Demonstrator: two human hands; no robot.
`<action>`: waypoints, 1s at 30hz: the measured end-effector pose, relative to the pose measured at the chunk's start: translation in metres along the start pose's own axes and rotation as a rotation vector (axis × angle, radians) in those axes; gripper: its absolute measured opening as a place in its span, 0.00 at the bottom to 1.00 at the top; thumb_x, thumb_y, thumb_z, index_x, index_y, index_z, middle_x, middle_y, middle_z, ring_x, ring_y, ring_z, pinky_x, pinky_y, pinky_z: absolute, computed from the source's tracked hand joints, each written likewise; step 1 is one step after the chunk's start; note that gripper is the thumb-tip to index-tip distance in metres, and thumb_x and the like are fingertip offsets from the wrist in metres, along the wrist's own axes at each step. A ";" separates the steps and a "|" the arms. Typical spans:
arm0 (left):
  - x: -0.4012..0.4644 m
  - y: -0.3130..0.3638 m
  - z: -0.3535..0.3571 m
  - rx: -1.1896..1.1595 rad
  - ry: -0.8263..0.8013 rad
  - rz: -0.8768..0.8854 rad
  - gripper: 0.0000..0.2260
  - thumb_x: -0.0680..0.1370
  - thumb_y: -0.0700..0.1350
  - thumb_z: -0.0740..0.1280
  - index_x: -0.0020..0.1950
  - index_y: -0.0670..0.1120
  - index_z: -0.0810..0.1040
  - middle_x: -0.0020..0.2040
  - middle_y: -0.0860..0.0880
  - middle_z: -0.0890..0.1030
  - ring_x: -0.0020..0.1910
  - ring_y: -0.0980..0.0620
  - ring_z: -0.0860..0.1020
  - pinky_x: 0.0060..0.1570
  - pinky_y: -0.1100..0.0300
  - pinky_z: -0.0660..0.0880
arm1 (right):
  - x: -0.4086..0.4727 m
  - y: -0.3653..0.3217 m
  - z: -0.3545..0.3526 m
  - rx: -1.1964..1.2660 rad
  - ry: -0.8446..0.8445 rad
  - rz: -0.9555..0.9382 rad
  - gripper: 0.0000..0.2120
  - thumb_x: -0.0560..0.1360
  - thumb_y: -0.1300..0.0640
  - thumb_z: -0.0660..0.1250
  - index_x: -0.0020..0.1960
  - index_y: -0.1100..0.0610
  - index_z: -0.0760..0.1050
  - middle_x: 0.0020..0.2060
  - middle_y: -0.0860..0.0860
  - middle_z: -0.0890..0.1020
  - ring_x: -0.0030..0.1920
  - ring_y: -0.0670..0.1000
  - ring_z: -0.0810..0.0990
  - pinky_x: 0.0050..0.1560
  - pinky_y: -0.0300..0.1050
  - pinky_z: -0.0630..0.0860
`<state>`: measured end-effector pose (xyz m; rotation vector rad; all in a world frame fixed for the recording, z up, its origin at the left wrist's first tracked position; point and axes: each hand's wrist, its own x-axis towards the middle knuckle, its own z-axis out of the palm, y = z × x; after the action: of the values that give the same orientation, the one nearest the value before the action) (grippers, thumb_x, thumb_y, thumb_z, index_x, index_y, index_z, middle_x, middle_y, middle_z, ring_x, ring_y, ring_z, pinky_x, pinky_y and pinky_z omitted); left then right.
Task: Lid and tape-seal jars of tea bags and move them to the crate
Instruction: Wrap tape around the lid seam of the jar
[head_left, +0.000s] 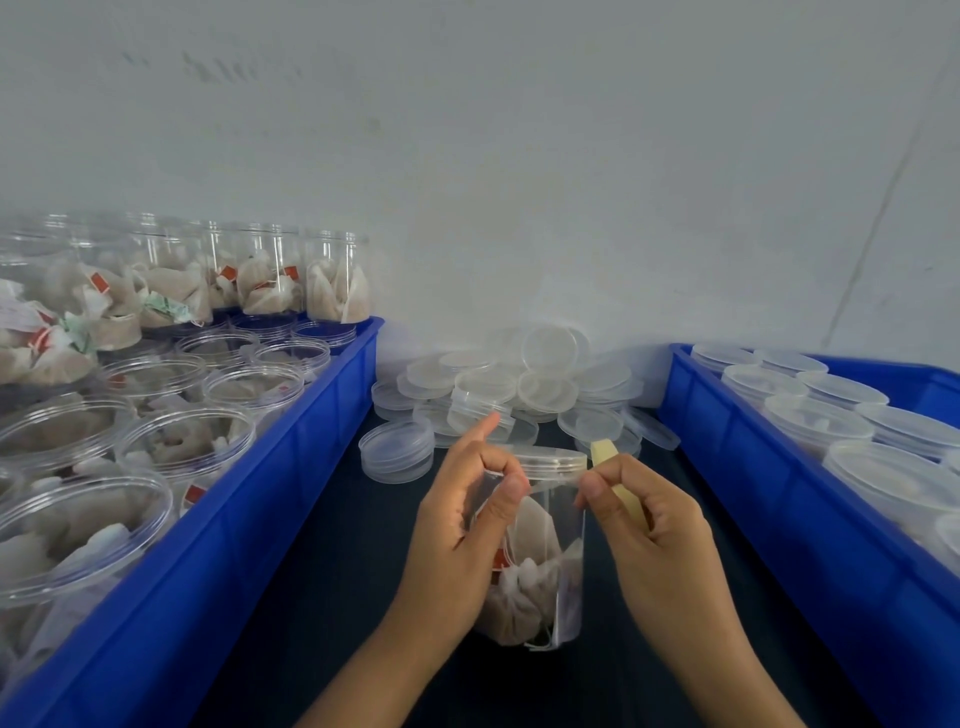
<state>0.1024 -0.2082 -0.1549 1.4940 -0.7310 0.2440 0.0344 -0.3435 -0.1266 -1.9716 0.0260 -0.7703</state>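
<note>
Two blue crates flank a dark worktop (322, 571): the left crate (291, 467) holds open jars of tea bags, the right crate (769, 467) lidded ones. A heap of clear lids (519, 389) lies between, at the wall. At centre stands a lidded jar (540, 561). The left hand (467, 514) pinches its rim; the right hand (644, 514) pinches clear tape (556, 480) at the lid, a yellowish strip (602, 452) in its grip.

A small packing workstation. Blue crates (291, 457) of tea-bag jars (337, 278) at nine and three o'clock; loose lids (548, 371) heaped at twelve.
</note>
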 end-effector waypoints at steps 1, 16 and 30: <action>0.000 0.001 -0.001 -0.015 -0.007 0.011 0.16 0.76 0.61 0.61 0.44 0.49 0.75 0.71 0.54 0.72 0.57 0.76 0.72 0.54 0.76 0.68 | 0.000 0.000 -0.001 0.018 -0.011 0.007 0.12 0.78 0.55 0.63 0.35 0.53 0.75 0.23 0.47 0.72 0.24 0.43 0.66 0.25 0.34 0.64; 0.000 0.004 -0.004 -0.043 -0.047 -0.086 0.10 0.73 0.58 0.69 0.39 0.54 0.79 0.71 0.68 0.65 0.71 0.67 0.65 0.64 0.66 0.66 | -0.001 -0.004 0.000 0.137 -0.086 0.051 0.11 0.77 0.50 0.61 0.36 0.49 0.76 0.22 0.46 0.70 0.24 0.42 0.65 0.25 0.32 0.63; 0.001 0.003 -0.005 0.000 -0.028 -0.017 0.11 0.76 0.57 0.67 0.39 0.51 0.77 0.65 0.76 0.68 0.72 0.63 0.65 0.67 0.62 0.65 | 0.002 0.002 -0.001 -0.005 -0.026 -0.012 0.14 0.77 0.56 0.65 0.32 0.50 0.74 0.22 0.44 0.71 0.23 0.42 0.66 0.26 0.33 0.65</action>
<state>0.1027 -0.2033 -0.1514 1.5057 -0.7406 0.2109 0.0363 -0.3460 -0.1272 -1.9879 0.0005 -0.7536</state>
